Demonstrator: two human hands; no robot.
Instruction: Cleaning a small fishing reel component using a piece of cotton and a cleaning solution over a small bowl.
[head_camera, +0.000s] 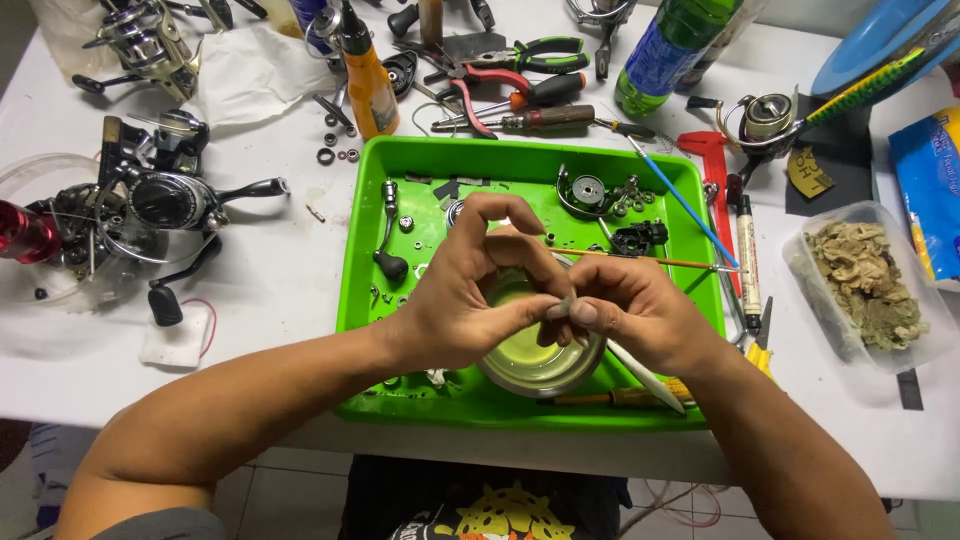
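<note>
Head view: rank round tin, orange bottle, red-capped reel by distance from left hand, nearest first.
From the left hand:
1. Round tin, in the green tray, directly beneath the hand.
2. Orange bottle, beyond the tray's far-left corner.
3. Red-capped reel, at the table's far-left edge.

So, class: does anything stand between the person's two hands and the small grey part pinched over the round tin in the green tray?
Nothing visible does. The left hand and right hand meet directly on the small grey part, fingertips touching it, above the round tin in the green tray.
</note>
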